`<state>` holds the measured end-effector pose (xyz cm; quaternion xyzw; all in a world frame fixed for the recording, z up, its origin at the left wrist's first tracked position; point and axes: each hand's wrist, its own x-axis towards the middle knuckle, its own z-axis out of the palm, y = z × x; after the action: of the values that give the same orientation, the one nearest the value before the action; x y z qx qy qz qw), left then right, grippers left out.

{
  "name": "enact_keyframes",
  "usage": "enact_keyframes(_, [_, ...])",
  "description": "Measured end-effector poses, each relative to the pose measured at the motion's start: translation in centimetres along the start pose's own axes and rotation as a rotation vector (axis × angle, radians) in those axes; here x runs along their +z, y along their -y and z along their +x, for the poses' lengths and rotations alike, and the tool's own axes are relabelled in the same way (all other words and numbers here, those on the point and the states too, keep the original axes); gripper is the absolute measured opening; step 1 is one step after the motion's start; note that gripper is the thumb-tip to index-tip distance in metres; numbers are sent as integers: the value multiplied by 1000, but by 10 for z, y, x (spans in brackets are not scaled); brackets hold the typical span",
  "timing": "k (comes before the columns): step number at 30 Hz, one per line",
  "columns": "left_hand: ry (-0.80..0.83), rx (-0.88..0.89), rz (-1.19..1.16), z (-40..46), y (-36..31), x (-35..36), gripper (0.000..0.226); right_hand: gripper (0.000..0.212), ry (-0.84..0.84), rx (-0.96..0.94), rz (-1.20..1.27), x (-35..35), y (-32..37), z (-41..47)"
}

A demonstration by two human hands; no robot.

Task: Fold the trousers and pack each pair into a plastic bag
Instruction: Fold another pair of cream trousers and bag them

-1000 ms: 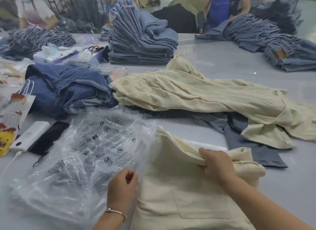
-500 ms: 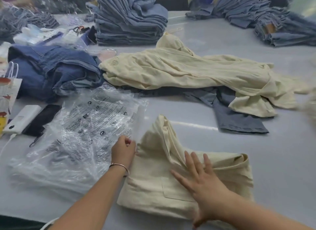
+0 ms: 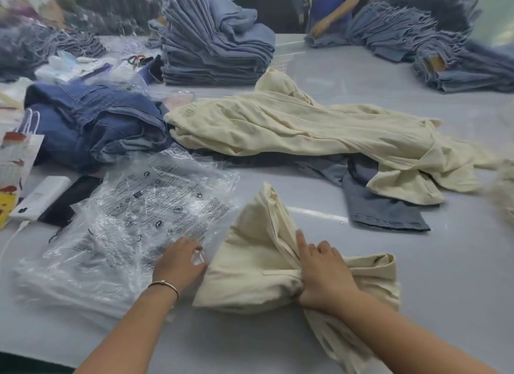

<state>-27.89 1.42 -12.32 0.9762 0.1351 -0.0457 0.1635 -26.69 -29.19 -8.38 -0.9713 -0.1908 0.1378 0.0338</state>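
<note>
Now my right hand (image 3: 322, 273) pinches the folded cream trousers (image 3: 258, 265) on the desk (image 3: 459, 262) while my left hand (image 3: 179, 262) pinches the plastic bag (image 3: 133, 220) edge beside them, likely opening it next.

Left forearm reaching forward from the lower edge, thin metal bangle (image 3: 164, 286) on the wrist, left hand (image 3: 179, 262) palm down with fingers curled at their tips, right forearm angled in from the lower right, right hand (image 3: 322, 273) knuckles up, index finger extended, other fingers bent and bunching cloth
</note>
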Motion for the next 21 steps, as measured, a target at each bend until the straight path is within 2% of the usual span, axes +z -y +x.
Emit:
enact_keyframes(4, [72,151,18,-1,8,-10,28,72,20,88,-38,-8,-6,17])
enact_keyframes(7, [163,237,54,-5,16,-20,21,69,72,89,71,-11,-14,24])
enact_keyframes(13, [175,305,121,-14,17,-25,13,56,-33,138,203,-22,-33,31])
enact_keyframes(16, [69,222,11,-16,16,-31,4,52,-97,193,351,-32,-44,27])
enact_keyframes(17, [1,178,-49,-17,16,-35,9,55,-114,198,418,-38,-48,25])
enact_keyframes(19, [-164,87,-162,-20,11,-43,18,63,-188,164,555,-54,-51,22])
enact_keyframes(21, [-209,2,-396,-22,3,-52,17,67,-297,74,691,-75,-44,17])
